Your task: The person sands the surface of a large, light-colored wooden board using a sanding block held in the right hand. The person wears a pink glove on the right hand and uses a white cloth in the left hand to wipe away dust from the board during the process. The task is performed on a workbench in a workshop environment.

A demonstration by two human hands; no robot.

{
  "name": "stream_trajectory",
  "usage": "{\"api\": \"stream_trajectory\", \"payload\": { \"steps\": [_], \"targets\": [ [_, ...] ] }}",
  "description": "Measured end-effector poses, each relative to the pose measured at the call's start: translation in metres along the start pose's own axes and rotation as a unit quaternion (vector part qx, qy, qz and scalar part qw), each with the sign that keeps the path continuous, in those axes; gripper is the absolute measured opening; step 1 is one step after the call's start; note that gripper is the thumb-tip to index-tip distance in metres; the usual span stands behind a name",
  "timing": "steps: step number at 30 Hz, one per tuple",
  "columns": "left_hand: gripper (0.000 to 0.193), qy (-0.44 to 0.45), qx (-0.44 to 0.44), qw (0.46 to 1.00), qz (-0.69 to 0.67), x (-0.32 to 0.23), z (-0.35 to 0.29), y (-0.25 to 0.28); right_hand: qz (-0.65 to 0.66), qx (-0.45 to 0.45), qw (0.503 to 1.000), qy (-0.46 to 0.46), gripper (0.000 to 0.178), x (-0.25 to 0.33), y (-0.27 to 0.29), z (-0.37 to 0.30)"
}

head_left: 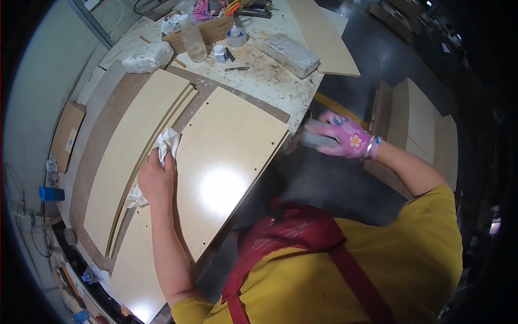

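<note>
My bare left hand (157,175) is closed round a crumpled white cloth (169,141). The hand lies over the left edge of a pale wooden panel (232,135), which has small drilled holes along its sides. More white cloth (137,198) shows below the wrist. Off the panel's right edge is my right hand (345,136), in a pink flowered glove and smeared by motion. Between its fingers and thumb sits a grey block (317,141), too blurred to tell its exact kind. Long curved boards (137,146) lie stacked left of the panel.
At the back of the worktable (256,86) are a wrapped block (291,55), a clear bottle (193,40), a small white bottle (220,54), tape (236,38) and a wooden box (216,28). One board (329,46) overhangs the right edge. Cardboard (415,119) stands at the right.
</note>
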State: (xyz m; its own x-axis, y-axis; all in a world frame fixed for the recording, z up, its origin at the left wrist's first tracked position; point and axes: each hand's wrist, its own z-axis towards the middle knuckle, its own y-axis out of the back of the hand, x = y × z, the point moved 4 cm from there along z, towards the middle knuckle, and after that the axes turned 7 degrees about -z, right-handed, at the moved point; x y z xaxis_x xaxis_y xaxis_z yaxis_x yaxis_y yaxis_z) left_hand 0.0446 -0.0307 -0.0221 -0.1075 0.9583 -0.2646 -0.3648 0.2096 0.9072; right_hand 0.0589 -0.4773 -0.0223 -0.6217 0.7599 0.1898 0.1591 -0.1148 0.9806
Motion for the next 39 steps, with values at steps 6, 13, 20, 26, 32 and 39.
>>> {"api": "stream_trajectory", "payload": {
  "steps": [6,13,20,26,32,39],
  "targets": [
    [0.033,0.018,0.018,1.000,-0.012,0.004,0.000,-0.001,0.040,-0.266,0.963,-0.011,0.054,0.052,0.058,0.037],
    [0.033,-0.010,0.011,0.999,-0.033,0.009,-0.002,0.000,-0.092,-0.144,0.985,-0.028,0.050,0.085,0.016,0.072],
    [0.033,-0.023,0.000,0.999,-0.045,0.007,-0.008,0.000,-0.028,-0.271,0.961,0.037,0.058,0.102,0.023,0.039],
    [0.030,-0.003,0.029,0.997,-0.069,-0.004,0.000,0.006,0.010,-0.217,0.959,-0.183,0.054,-0.029,-0.005,0.025],
    [0.030,0.001,0.021,0.998,-0.059,0.007,-0.003,-0.001,0.011,-0.382,0.920,-0.092,0.054,0.051,0.017,0.028],
    [0.039,-0.040,-0.023,0.990,-0.130,0.011,-0.004,0.000,0.042,-0.239,0.965,0.096,0.060,0.248,-0.051,0.028]
  ]
}}
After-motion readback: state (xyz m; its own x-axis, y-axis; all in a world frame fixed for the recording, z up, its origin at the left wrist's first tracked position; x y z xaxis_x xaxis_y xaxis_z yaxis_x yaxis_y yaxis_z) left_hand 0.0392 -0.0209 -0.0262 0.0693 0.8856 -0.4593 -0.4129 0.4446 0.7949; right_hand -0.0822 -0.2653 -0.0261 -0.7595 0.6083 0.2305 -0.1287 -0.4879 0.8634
